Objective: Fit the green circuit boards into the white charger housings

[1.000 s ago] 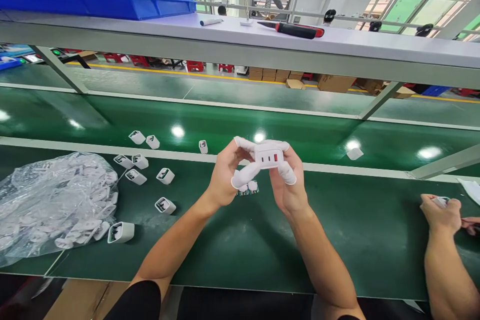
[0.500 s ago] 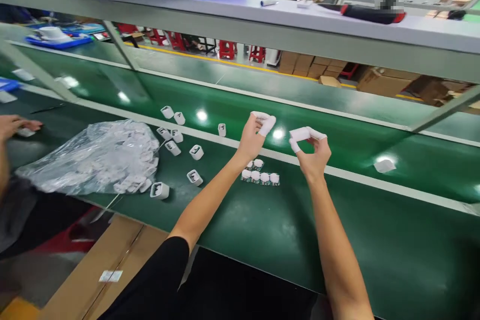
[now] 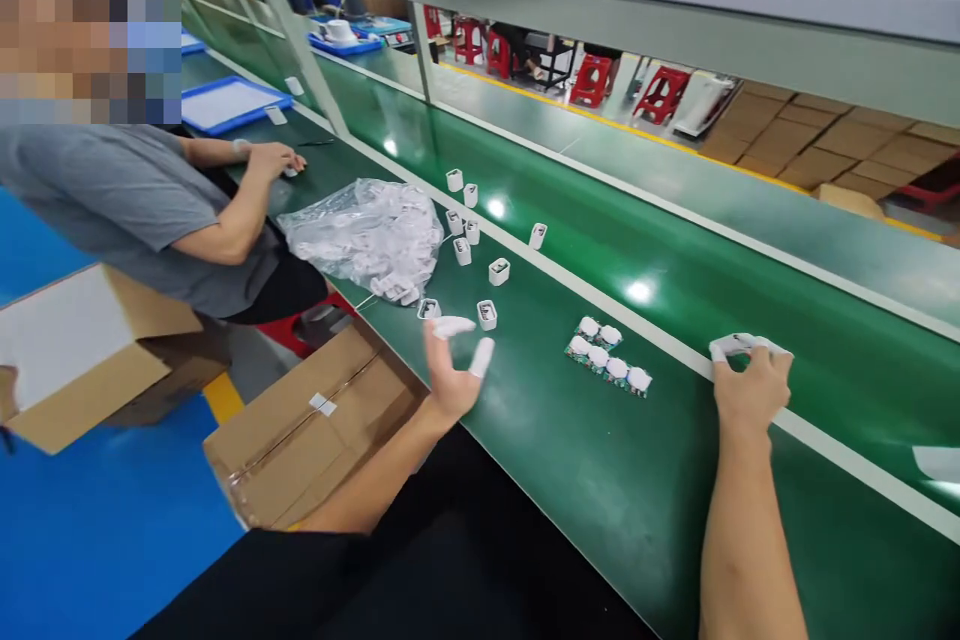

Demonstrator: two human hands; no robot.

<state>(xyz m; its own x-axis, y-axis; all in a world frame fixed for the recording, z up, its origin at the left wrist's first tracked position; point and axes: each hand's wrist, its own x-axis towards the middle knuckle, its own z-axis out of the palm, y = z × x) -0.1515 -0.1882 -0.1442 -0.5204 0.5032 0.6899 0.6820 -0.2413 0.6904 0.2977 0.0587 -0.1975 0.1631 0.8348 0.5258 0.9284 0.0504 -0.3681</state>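
My left hand (image 3: pixel 454 375) is open, with white covers on the thumb and a fingertip spread apart. It is nearest to two white plastic housings, one (image 3: pixel 429 308) just past its fingertips and another (image 3: pixel 487 315) a little to the right. My right hand (image 3: pixel 752 385), also with white finger covers, is closed over the belt's pale edge strip. Between its thumb and finger is a small white housing (image 3: pixel 739 341), partly hidden by the fingers. Small green circuit boards with round white tops (image 3: pixel 598 357) lie in two rows between my hands.
A clear plastic bag of white parts (image 3: pixel 375 230) lies left on the green bench. Several more housings (image 3: pixel 463 252) stand beside it. A co-worker's hands (image 3: pixel 277 160) work beyond. Cardboard boxes (image 3: pixel 315 420) stand below left; a shelf (image 3: pixel 600 15) crosses above.
The view has swung left, bringing the co-worker into sight. My left hand has moved left toward the housings and spread its fingers. My right hand still holds the white housing.
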